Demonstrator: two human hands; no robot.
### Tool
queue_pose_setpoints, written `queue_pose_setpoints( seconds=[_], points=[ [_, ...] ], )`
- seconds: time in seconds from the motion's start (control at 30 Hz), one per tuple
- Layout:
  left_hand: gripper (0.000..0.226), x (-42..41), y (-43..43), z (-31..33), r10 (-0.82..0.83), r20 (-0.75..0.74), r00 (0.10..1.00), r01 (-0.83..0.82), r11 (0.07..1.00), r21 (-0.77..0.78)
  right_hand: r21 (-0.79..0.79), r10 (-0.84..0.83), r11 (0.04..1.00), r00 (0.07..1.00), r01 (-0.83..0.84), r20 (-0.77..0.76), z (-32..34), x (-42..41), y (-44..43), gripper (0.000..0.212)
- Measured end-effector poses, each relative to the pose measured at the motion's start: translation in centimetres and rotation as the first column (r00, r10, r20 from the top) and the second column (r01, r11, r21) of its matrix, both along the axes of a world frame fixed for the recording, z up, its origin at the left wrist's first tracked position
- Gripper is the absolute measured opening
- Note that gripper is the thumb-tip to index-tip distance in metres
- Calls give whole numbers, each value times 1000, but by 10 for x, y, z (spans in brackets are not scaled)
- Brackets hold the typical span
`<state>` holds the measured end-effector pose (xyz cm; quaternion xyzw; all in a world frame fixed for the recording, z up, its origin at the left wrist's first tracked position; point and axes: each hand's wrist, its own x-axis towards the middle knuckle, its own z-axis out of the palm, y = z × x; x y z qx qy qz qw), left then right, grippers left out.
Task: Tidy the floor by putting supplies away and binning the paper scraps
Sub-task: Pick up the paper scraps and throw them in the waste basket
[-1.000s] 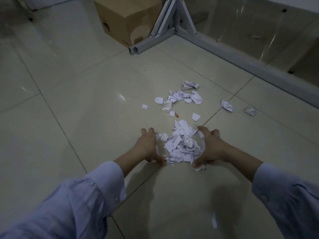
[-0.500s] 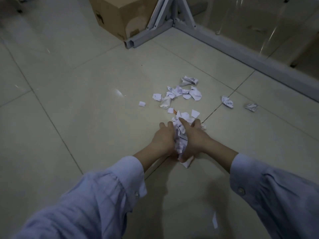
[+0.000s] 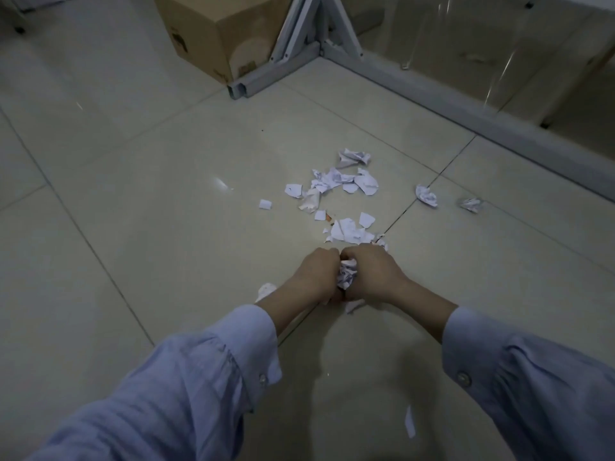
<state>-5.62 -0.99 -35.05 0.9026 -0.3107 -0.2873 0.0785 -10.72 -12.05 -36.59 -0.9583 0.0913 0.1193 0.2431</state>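
Observation:
My left hand (image 3: 317, 272) and my right hand (image 3: 372, 272) press together low over the tiled floor, squeezing a wad of white paper scraps (image 3: 346, 273) between them. Just beyond my knuckles lies a small heap of loose scraps (image 3: 347, 231). Farther off, a wider scatter of torn paper (image 3: 332, 181) spreads on the floor, with two crumpled pieces (image 3: 426, 195) (image 3: 471, 204) off to the right. One scrap (image 3: 265, 290) sits by my left wrist, another (image 3: 353, 306) under my right wrist, and a thin strip (image 3: 410, 425) lies close to me.
A cardboard box (image 3: 221, 31) stands at the back beside a white metal frame (image 3: 299, 58) whose floor rail (image 3: 466, 111) runs off to the right under a clear panel. Beige floor tiles (image 3: 133, 227) stretch to the left.
My hands, first apart on either side of the scrap heap, have closed in and pressed the scraps into a tight wad between them. A few scraps stayed on the floor ahead.

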Motion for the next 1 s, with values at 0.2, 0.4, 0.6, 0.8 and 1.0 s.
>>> queue_pose_setpoints(
  seconds=[0.2,0.4,0.6,0.8,1.0],
  points=[
    [42,-10,1,6,-26,4,1000,26,1000,11,11,-83,996,996,84,-46,7,-9,0,34],
    [38,-22,-7,19,-46,-5,999,46,998,-35,30,-138,990,988,140,-63,25,-27,-6,17],
    [32,-38,-33,40,-139,16,990,140,985,-99,21,-238,971,971,239,-16,54,-53,-26,34],
    [36,-63,-71,70,-249,85,965,258,960,-111,-21,-296,954,953,298,69,86,-88,-58,20],
    [32,-86,-107,109,-322,162,933,345,928,-141,1,-389,919,908,394,157,123,-121,-90,34]
  ],
)
